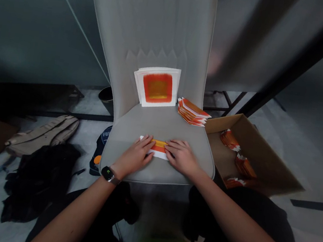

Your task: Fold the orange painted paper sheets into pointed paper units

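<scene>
Standing behind folded paper [159, 149] are printed sheets [157, 87].

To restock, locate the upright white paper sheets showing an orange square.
In the head view, centre, the sheets lean on the grey padded backrest, left of the folded orange-and-white paper stack.

The person is wearing a watch [108, 175] just behind the left hand [134, 155]; its rounded black screen [106, 172] is showing a small green mark, and a greyish band [115, 181] is wrapping around below it. Both forearms [78, 213] are showing bare. Dark trousers [258, 219] are covering the legs, while dark footwear [131, 209] is blending into shadow, its details too dim to read.
</scene>
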{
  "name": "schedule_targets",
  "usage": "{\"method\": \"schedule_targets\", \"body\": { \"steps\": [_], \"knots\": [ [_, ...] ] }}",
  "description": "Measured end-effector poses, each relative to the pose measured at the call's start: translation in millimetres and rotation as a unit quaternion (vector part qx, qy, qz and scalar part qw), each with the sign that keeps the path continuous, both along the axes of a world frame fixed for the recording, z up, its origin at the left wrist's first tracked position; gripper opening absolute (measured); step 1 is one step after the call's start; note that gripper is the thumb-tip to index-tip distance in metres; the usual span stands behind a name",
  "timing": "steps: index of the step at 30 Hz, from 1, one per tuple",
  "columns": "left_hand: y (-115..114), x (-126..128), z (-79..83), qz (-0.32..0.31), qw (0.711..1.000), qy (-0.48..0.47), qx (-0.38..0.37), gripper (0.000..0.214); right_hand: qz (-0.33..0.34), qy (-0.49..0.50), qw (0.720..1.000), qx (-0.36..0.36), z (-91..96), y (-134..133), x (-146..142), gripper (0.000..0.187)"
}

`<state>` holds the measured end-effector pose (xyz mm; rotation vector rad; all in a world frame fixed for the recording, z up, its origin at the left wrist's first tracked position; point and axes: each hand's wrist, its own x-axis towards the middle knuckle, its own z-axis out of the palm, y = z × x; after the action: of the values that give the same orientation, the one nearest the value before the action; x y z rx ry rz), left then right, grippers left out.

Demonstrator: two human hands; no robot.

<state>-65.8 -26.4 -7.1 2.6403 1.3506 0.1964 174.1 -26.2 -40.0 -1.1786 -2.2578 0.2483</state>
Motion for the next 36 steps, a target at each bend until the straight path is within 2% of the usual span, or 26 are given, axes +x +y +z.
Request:
{"method": "schedule_targets", "body": {
  "steps": [12, 19, 28, 36],
  "knots": [
    [0, 0, -2.8, -0.002, 1.0, 0.002, 0.006, 0.047, 0.001, -0.015, 1.0, -0.012, 5.0, -2, -2, 0.026],
    [0, 3, -3.7, 0.007, 1.0, 0.005, -0.007, 0.047, -0.012, -0.034, 0.999, -0.006, 15.2, -5, -14, 0.024],
    [-1, 7, -0.1, 0.017, 1.0, 0.012, -0.02, 0.04, 0.011, -0.036, 0.998, -0.053, 26.9, 7, -34, 0.026],
    [0, 4, -1.2, 0.015, 1.0, 0.002, -0.016, 0.043, 0.035, -0.034, 0.998, -0.03, 18.6, 10, -33, 0.025]
  ]
}}
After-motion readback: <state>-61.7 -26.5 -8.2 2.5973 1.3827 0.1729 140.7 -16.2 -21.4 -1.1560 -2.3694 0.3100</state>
